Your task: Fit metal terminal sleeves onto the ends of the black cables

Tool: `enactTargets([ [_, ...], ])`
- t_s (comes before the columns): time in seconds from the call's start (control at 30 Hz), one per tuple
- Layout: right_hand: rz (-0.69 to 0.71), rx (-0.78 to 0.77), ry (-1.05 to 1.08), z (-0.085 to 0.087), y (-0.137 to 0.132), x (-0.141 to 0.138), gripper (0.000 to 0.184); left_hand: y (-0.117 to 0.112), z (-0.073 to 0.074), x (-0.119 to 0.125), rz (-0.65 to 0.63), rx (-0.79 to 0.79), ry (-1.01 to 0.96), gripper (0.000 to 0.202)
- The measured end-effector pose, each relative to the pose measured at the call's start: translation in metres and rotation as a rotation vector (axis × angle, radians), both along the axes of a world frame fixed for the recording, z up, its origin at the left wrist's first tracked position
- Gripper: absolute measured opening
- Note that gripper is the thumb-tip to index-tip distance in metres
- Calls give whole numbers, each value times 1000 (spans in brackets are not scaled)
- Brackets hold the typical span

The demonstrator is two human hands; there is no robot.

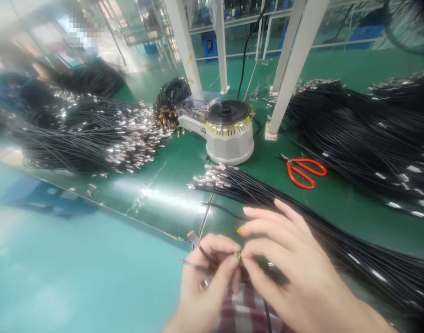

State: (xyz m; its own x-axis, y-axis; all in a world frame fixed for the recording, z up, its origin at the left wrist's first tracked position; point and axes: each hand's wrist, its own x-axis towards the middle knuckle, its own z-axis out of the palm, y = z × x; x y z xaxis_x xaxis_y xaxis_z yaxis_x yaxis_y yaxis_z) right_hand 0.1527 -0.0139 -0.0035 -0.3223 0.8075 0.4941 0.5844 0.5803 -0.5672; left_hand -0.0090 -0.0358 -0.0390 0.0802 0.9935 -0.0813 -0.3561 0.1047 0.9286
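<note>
My left hand (205,277) is curled at the lower middle, pinching thin black cables with metal end pieces (195,240) that stick out to the left of its fingers. My right hand (284,259) meets it from the right, thumb and forefinger pinched on the same small metal piece (236,255) between both hands, its other fingers stretched out. Just beyond the hands a bundle of black cables with silver connectors (215,178) lies across the green table (163,162).
A white round tape dispenser (229,134) stands behind the bundle. Orange-handled scissors (304,172) lie to its right. Large piles of black cables fill the left (83,134) and right (364,134). White frame posts (288,69) rise behind. The table edge runs diagonally at left.
</note>
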Motion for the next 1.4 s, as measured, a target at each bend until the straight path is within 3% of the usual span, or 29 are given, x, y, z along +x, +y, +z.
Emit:
enactTargets([
  [0.27,73,-67,-58,-5,2,0,15,-2,2,1,-13,1,1,6],
  [0.4,22,-114,-10,-14,3,1,15,-2,9,4,8,-76,0,3],
  [0.5,-40,-277,58,-17,4,7,12,-1,13,5,7,-123,16,10],
  [0.6,12,-427,124,-14,3,11,15,0,12,5,7,-167,6,15],
  [0.77,1,-420,78,-8,2,8,13,2,10,4,5,-230,0,16],
  [0.97,109,-564,182,-6,8,6,21,3,5,1,-56,-185,-2,12],
  [1.17,84,-565,212,-15,4,5,23,12,3,0,-40,-207,-22,12],
  [1.27,10,-550,246,-21,6,11,21,23,0,-9,-183,-207,-181,18],
  [1.4,-122,-541,312,-22,9,22,17,35,-15,-22,-619,-213,-311,39],
])
